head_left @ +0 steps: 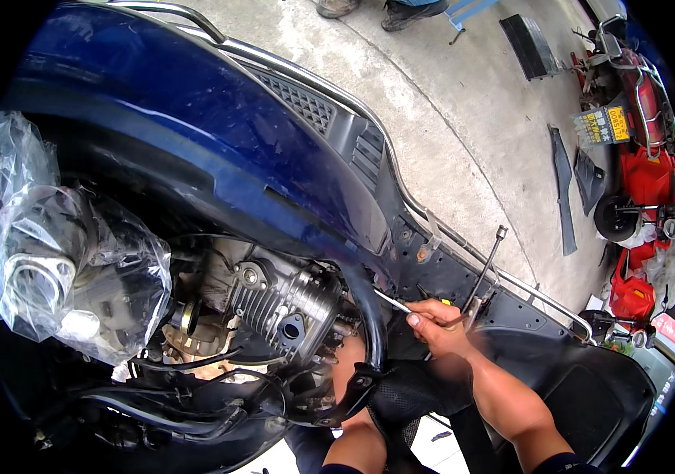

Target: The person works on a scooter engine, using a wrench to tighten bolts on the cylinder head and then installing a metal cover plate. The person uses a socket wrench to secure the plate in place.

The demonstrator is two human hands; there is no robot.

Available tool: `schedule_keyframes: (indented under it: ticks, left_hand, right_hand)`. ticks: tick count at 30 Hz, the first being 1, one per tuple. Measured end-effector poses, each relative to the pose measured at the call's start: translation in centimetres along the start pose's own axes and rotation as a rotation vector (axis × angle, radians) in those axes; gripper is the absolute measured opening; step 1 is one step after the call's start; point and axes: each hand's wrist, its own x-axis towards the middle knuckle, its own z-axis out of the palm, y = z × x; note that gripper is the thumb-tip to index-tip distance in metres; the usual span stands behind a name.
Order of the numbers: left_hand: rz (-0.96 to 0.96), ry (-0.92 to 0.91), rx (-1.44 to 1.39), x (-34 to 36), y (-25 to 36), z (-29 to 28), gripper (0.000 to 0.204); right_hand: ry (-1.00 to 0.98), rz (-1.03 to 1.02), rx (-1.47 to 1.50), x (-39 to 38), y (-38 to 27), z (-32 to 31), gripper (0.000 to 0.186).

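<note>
Blue panel (219, 134) curves beside finned cylinder (274, 317); distant yellow plate (615, 125) bears printing. Right hand (442, 330) grips slim rod (393, 302); left hand (349, 362) is mostly hidden, its grip indeterminable.

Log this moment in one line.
right hand: holds metal rod | left hand: mostly hidden beside finned engine part | nearby: blue body panel

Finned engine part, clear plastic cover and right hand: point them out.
Finned engine part (281, 306), head view: ribbed metal side.
Clear plastic cover (108, 265), head view: middle of the sheet.
Right hand (441, 329), head view: middle of the hand.
</note>
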Motion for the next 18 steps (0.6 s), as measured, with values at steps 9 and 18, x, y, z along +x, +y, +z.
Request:
schedule_keyframes:
  ticks: [9,18]
  left_hand:
    - [0.016,-0.021,-0.005,1.3,0.0,-0.1,0.036]
    - [0.005,-0.071,-0.061,2.1,0.2,-0.2,0.037]
  right_hand:
    - [-0.095,-0.026,0.030,0.8,1.8,-0.9,0.022]
    - [-0.063,0.105,0.242,0.7,0.2,0.2,0.022]
